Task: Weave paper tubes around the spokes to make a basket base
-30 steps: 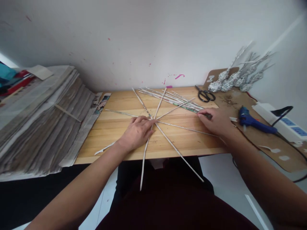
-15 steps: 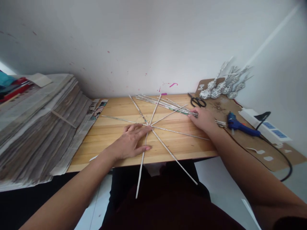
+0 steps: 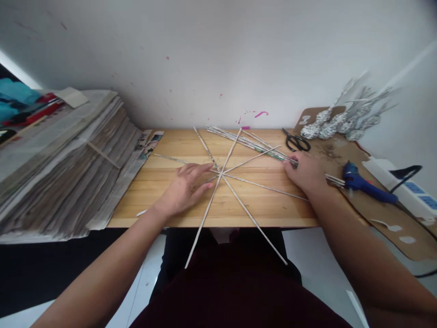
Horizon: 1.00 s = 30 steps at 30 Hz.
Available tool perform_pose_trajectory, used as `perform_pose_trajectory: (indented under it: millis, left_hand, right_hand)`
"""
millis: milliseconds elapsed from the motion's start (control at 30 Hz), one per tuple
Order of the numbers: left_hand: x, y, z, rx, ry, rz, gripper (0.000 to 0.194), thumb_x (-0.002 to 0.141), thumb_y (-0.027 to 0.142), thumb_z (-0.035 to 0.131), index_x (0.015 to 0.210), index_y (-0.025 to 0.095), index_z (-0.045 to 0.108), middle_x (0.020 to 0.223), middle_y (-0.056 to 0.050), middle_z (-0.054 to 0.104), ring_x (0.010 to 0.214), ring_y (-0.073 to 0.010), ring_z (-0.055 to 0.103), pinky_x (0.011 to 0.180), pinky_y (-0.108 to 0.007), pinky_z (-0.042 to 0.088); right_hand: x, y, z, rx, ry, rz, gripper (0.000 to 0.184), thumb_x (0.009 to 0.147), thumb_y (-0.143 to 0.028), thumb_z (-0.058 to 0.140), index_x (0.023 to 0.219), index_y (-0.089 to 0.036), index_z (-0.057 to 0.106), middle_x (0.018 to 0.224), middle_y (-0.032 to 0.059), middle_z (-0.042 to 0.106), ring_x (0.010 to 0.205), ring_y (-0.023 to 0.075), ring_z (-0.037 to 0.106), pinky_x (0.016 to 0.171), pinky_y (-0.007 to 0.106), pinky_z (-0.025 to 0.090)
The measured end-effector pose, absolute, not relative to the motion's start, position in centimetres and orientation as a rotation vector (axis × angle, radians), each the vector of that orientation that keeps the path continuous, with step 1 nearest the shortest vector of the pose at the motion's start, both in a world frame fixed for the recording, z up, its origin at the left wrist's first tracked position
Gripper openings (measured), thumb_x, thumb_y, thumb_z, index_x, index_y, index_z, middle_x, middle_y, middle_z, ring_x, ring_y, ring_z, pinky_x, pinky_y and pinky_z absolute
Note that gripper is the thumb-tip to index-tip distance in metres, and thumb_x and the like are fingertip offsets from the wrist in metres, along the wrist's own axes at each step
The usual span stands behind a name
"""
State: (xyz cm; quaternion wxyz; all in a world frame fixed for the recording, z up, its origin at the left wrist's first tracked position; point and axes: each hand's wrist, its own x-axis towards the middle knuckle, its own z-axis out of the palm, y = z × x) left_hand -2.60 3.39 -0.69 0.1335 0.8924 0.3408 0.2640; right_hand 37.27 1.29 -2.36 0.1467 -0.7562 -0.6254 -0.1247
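Several thin rolled paper sticks cross in a star (image 3: pixel 221 174) on the wooden tabletop (image 3: pixel 191 209). My left hand (image 3: pixel 184 187) lies flat and open beside the crossing, fingertips pressing on it. A bundle of loose paper sticks (image 3: pixel 252 142) lies at the back of the table. My right hand (image 3: pixel 305 173) rests on the bundle's right end, fingers curled over the sticks there.
A tall stack of newspapers (image 3: pixel 58 168) fills the left. Black scissors (image 3: pixel 296 142), a blue glue gun (image 3: pixel 365 184), a white power strip (image 3: pixel 406 187) and woven paper pieces (image 3: pixel 344 118) lie on brown cardboard (image 3: pixel 385 218) at right. The wall stands close behind.
My left hand has flattened from a curled grip and stays at the crossing. My right hand stays on the bundle's end. The camera has shifted slightly.
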Motion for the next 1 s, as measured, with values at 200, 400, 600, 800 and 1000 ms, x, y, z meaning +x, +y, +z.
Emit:
perform_pose_trajectory:
  millis: [200,400,600,800,1000]
  left_hand:
    - [-1.2,3.6,-1.4,2.618,0.924,0.802,0.041,0.098,0.025,0.055,0.139,0.022,0.054,0.123,-0.007,0.072,0.116,-0.0234,0.059,0.105,-0.043,0.045]
    - [0.4,4.3,-2.1,2.743,0.897,0.682,0.043,0.097,0.019,0.053,0.140,0.020,0.054,0.123,-0.010,0.071,0.118,-0.0254,0.059,0.104,-0.045,0.046]
    - [0.9,4.7,-2.9,2.830,0.891,0.726,0.033,0.101,0.025,0.050,0.132,0.020,0.059,0.116,-0.008,0.074,0.111,-0.0248,0.063,0.099,-0.043,0.047]
    - [0.7,4.9,-3.6,2.944,0.841,0.812,0.028,0.101,0.028,0.051,0.126,0.022,0.063,0.112,-0.006,0.076,0.111,-0.0261,0.065,0.097,-0.044,0.046]
    - [0.3,5.8,-4.1,2.971,0.823,0.826,0.028,0.101,0.034,0.051,0.123,0.022,0.063,0.115,-0.008,0.073,0.108,-0.0282,0.065,0.092,-0.044,0.048]
  right_hand:
    - [37.3,1.2,-2.2,-2.233,-1.719,-0.324,0.025,0.086,-0.036,0.055,0.092,-0.017,0.069,0.093,0.0139,0.070,0.088,0.0295,0.060,0.078,0.039,0.041]
    - [37.5,1.0,-2.3,-2.213,-1.736,-0.386,0.019,0.086,-0.033,0.054,0.087,-0.018,0.066,0.089,0.0130,0.070,0.086,0.0286,0.059,0.076,0.038,0.040]
    - [37.3,0.9,-2.6,-2.079,-1.775,-0.354,0.026,0.087,-0.033,0.057,0.101,-0.015,0.068,0.101,0.0136,0.072,0.097,0.0291,0.060,0.087,0.038,0.040]
    - [36.0,0.5,-2.2,-2.008,-1.823,-0.283,0.024,0.091,-0.035,0.058,0.102,-0.018,0.070,0.108,0.0120,0.071,0.106,0.0294,0.055,0.094,0.040,0.035]
    - [34.3,0.2,-2.0,-1.986,-1.907,-0.332,0.019,0.092,-0.032,0.058,0.105,-0.021,0.068,0.118,0.0105,0.067,0.112,0.0288,0.048,0.090,0.041,0.030]
